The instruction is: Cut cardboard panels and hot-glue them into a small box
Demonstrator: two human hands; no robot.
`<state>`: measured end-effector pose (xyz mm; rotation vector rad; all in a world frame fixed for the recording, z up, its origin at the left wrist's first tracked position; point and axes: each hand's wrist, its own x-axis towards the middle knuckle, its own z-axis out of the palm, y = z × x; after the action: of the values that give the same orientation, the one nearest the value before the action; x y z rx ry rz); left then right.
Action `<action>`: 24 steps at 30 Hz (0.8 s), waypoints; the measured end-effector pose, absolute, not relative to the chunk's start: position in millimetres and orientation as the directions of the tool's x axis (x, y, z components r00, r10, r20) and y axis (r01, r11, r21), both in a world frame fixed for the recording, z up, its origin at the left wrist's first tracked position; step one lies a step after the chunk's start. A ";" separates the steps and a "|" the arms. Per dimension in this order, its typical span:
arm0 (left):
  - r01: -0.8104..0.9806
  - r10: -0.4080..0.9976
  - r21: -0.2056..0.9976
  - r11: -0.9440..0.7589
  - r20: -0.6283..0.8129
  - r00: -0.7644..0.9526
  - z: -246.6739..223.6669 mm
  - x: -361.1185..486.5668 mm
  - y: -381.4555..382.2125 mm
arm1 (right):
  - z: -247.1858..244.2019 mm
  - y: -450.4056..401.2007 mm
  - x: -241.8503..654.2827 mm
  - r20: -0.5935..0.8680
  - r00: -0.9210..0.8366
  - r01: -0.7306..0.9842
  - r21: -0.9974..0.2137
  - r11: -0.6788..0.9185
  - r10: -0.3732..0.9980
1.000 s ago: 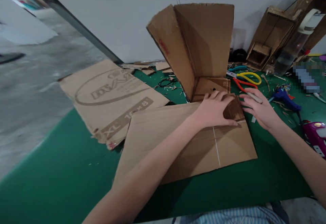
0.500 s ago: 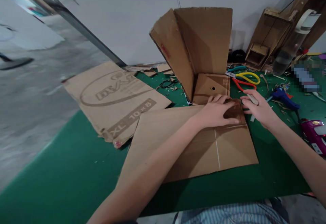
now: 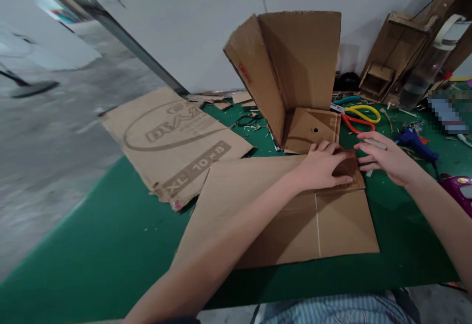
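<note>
The left hand (image 3: 320, 169) lies on the small piece (image 3: 357, 179), thumb and fingers spread, not clenched. That piece sits on the big sheet (image 3: 342, 225), at its far right part, above the white line (image 3: 317, 230). If the spread fingers bear down unevenly, the piece could slide off true. The right hand (image 3: 394, 162) has a slim tool (image 3: 375, 144) tucked in loosely curled fingers; I can't make out its tip. So loose a hold could let it slip or stray over the cardboard.

The folded panels (image 3: 306, 58) stand just beyond, and a knock from the left hand might shift them. The scissors (image 3: 337, 109) and glue gun (image 3: 416, 144) crowd the right hand's side. To the left, the printed sheet (image 3: 177, 142) meets the big one, so turning either could snag.
</note>
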<state>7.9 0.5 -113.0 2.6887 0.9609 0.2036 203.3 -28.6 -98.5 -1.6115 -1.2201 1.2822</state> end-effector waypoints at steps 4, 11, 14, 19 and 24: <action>0.577 0.612 0.307 -0.757 0.026 0.790 -114.0 7.9 0.3 | -103.0 -27.1 208.1 -0.231 0.007 0.311 -0.924 -0.222 0.973; 0.532 0.576 0.341 -0.775 0.034 0.817 -120.5 6.0 11.6 | -109.0 -27.7 206.1 -0.028 0.017 0.618 -0.786 -0.033 0.999; 0.522 0.574 0.366 -0.771 0.043 0.818 -122.0 5.7 12.9 | -104.6 -30.9 203.5 0.097 0.001 0.746 -0.663 0.064 0.995; 0.521 0.572 0.367 -0.771 0.039 0.819 -122.4 6.6 13.9 | -100.0 -35.2 196.8 0.132 -0.044 0.759 -0.640 0.120 0.990; 0.529 0.579 0.368 -0.765 0.032 0.815 -122.8 7.5 14.9 | -103.9 -33.6 195.3 0.158 -0.061 0.754 -0.640 0.149 0.986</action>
<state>7.5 14.9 -122.8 2.6555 0.8387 0.2038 195.3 -33.6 -103.9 -1.6570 -1.8682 0.5331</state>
